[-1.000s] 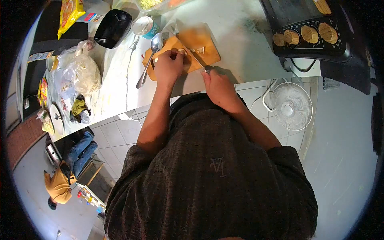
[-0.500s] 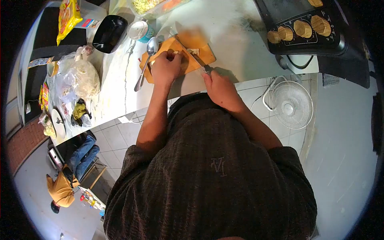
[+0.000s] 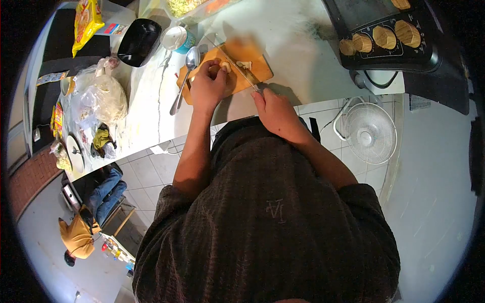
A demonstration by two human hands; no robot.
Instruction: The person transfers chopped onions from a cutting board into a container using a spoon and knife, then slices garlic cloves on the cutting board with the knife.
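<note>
An orange-brown wooden cutting board [image 3: 258,70] lies near the front edge of the counter. My right hand [image 3: 278,112] is closed around the handle of a knife [image 3: 237,66], whose long thin blade slants up and left across the board. On the board's left part, my left hand [image 3: 208,87] pinches a small pale piece of food [image 3: 226,66] beside the blade; its exact kind is too small to tell. Some pale cut pieces [image 3: 245,65] lie on the other side of the blade. Left of my left hand, a metal spoon [image 3: 192,58] rests partly over the board's edge.
Behind the spoon stand a blue-and-white tub [image 3: 178,39] and a black dish [image 3: 139,43]. Plastic bags [image 3: 106,98] lie at left, a clear food container [image 3: 202,11] at the back. A black appliance with wooden knobs [image 3: 386,38] stands right, above a floor fan [image 3: 366,132]. Another person [image 3: 78,235] sits lower left.
My left fingers have opened slightly, showing more of the pale piece. The knife has shifted a little up and left with my right hand.
</note>
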